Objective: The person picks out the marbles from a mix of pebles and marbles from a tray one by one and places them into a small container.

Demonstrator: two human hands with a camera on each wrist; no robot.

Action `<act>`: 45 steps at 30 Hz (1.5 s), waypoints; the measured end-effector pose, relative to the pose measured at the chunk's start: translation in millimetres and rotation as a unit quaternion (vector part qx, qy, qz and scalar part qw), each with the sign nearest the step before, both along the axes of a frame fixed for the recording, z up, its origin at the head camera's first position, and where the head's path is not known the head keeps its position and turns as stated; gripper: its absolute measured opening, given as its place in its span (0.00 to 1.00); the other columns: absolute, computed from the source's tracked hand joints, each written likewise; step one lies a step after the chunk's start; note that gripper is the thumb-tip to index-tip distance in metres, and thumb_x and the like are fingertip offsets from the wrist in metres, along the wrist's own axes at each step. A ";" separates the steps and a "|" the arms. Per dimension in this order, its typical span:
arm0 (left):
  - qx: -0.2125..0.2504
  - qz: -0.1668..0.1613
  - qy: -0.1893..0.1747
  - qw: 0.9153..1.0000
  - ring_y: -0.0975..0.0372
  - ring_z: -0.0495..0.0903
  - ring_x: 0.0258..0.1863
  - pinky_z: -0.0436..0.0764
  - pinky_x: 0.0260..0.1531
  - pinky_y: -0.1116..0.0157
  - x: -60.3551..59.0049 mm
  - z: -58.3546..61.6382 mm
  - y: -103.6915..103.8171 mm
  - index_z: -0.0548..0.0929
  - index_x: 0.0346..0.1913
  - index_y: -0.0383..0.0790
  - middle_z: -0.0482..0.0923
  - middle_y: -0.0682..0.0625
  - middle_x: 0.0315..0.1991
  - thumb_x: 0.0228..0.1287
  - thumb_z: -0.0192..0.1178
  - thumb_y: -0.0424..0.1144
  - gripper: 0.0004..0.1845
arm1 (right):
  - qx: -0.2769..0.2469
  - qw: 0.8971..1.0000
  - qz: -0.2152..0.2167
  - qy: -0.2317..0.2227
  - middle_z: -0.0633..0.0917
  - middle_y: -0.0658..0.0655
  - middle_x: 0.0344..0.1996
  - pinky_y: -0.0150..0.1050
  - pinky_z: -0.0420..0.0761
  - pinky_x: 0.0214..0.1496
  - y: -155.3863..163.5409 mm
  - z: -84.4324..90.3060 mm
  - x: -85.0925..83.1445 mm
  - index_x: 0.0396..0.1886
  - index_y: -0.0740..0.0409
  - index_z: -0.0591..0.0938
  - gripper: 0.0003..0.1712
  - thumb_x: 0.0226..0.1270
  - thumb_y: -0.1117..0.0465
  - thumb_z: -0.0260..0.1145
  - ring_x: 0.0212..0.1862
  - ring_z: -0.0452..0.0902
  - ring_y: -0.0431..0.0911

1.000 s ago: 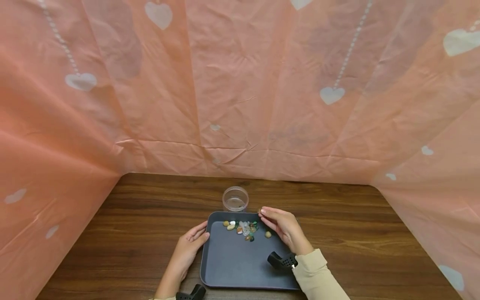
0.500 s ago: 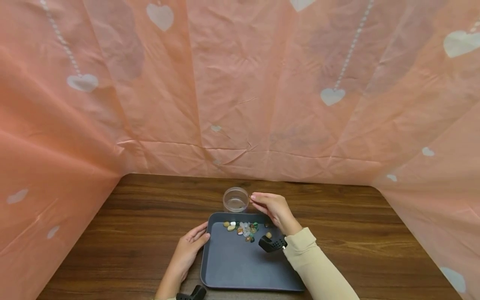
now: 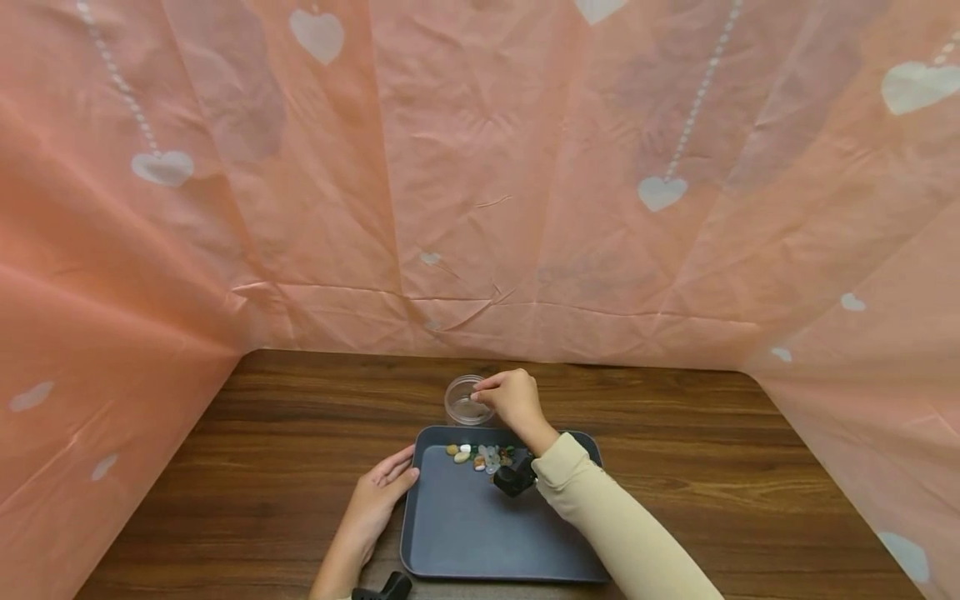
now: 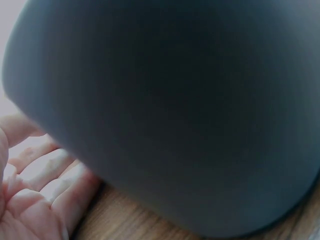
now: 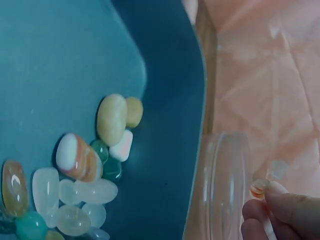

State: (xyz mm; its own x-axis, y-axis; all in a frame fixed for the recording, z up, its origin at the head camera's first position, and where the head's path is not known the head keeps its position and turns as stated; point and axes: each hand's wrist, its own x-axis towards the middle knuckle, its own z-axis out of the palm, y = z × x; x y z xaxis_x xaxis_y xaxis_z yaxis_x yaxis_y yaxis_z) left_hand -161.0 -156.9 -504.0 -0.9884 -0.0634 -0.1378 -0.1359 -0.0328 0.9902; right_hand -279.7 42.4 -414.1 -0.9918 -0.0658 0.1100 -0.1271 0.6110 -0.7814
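Observation:
My left hand grips the left side of a dark grey tray, its thumb at the rim. In the left wrist view the tray's blurred underside fills most of the picture, with the fingers reaching along its edge. My right hand is over the right part of a clear round plastic container just behind the tray. Between its thumb and fingers it pinches a small orange-banded pebble, best seen in the right wrist view. Several polished pebbles lie grouped near the tray's far side.
The tray stands on a brown wooden table. Pink cloth with white hearts encloses the back and both sides. Among the tray's pebbles are a cream one, an orange-and-white striped one and several clear ones.
My right hand has travelled from the tray's far right edge leftward and away, and is now over the container with the pebble pinched. My left hand has stayed on the tray.

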 end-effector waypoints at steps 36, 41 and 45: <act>-0.002 -0.001 0.004 1.000 0.50 0.75 0.65 0.78 0.58 0.68 -1.4 2.1 0.6 0.73 0.67 0.33 0.75 0.36 0.65 0.70 0.60 0.38 0.25 | -0.252 0.963 -0.017 -0.096 0.90 0.65 0.35 0.42 0.87 0.44 25.5 -9.6 26.6 0.40 0.74 0.87 0.11 0.57 0.71 0.72 0.34 0.89 0.43; -0.011 0.000 0.003 1.000 0.50 0.74 0.67 0.77 0.60 0.66 -0.6 1.3 0.4 0.73 0.68 0.33 0.75 0.36 0.65 0.70 0.60 0.38 0.25 | -0.285 0.952 -0.040 -0.107 0.91 0.63 0.36 0.43 0.87 0.47 40.0 -15.3 35.1 0.42 0.76 0.86 0.12 0.58 0.73 0.71 0.37 0.89 0.46; -0.012 0.000 0.003 1.000 0.51 0.74 0.67 0.77 0.53 0.75 -0.1 0.7 0.4 0.74 0.68 0.34 0.75 0.37 0.65 0.70 0.61 0.39 0.25 | -0.290 0.949 -0.055 -0.107 0.91 0.63 0.36 0.38 0.87 0.43 48.7 -22.0 38.9 0.44 0.76 0.85 0.13 0.59 0.73 0.70 0.36 0.88 0.42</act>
